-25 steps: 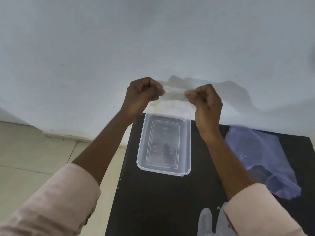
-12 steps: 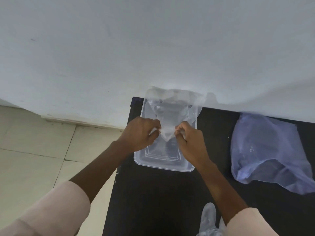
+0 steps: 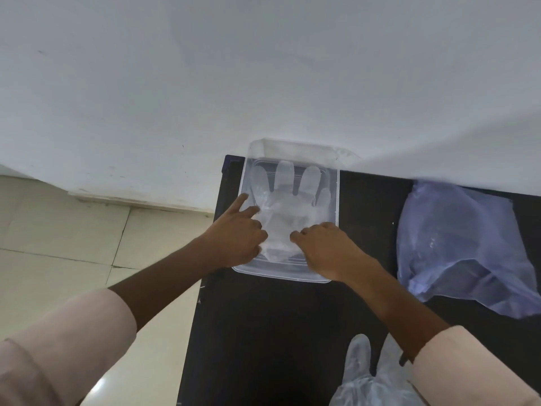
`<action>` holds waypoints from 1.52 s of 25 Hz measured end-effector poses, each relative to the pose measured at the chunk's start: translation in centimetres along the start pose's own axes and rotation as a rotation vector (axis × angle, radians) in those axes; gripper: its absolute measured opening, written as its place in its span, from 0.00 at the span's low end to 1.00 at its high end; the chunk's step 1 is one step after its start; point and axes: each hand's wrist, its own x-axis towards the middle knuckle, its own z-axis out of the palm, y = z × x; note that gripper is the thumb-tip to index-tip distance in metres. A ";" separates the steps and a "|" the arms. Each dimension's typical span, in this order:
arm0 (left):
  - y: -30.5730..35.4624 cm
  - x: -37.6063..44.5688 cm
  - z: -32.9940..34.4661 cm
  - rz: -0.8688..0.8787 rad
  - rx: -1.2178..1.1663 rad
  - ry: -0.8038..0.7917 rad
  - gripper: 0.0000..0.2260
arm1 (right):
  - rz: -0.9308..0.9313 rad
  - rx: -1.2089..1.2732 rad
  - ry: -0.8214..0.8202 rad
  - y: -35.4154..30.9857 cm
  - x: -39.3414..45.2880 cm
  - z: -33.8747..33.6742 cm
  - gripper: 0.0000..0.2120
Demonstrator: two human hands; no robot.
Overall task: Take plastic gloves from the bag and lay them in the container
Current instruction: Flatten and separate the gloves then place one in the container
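Thin, translucent plastic glove (image 3: 288, 206) lies flat inside the clear rectangular plastic container (image 3: 335, 200), its fingers pointing toward the white wall (image 3: 263, 68), cuff end nearest me. My left hand (image 3: 237, 232) rests on the glove's left edge, index finger extended and the other fingers loosely curled, gripping nothing that I can see; my right hand (image 3: 325, 247) sits at the cuff's right corner, fingers curled down onto the film, and whether it pinches the film I cannot tell. Step in hand, as I judge it: smoothing and seating the glove. To do it well I press lightly, sweeping outward from the palm so trapped air escapes, and lift both hands straight up so the film does not cling and follow. Crumpled bluish plastic bag (image 3: 456, 247) waits well to the right on the black table (image 3: 278, 332); another clear glove (image 3: 363, 379) lies near me.
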 end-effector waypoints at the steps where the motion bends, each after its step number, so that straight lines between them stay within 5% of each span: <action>1: 0.0 -0.1 -0.2 0.019 0.005 -0.066 0.19 | -0.018 -0.043 -0.059 0.2 0.1 -0.1 0.19; 8: 0.4 0.3 -1.0 0.076 0.164 -0.310 0.21 | -0.057 -0.281 -0.203 0.5 0.5 0.6 0.17; 17: 0.5 0.5 -1.3 0.068 0.183 -0.330 0.20 | -0.093 -0.332 -0.124 -0.1 0.2 0.8 0.18; 20: 0.5 0.9 -2.3 0.017 -0.048 -0.227 0.21 | -0.055 -0.092 0.045 0.0 -0.7 -0.2 0.20; 25: 2.0 0.6 -4.9 -0.316 -1.037 0.335 0.12 | 0.131 0.761 0.476 1.0 -3.4 -1.6 0.14; 28: 4.2 0.4 -6.9 -0.534 -1.419 0.446 0.07 | 0.252 1.217 0.554 1.9 -4.9 -2.1 0.10; 32: 7.7 -0.2 -9.6 -0.507 -1.536 0.426 0.07 | 0.308 1.536 0.630 2.3 -8.0 -2.0 0.05; 38: 13.9 -2.0 -11.3 -0.343 -1.505 0.340 0.06 | 0.408 1.548 0.742 0.1 -15.5 1.3 0.05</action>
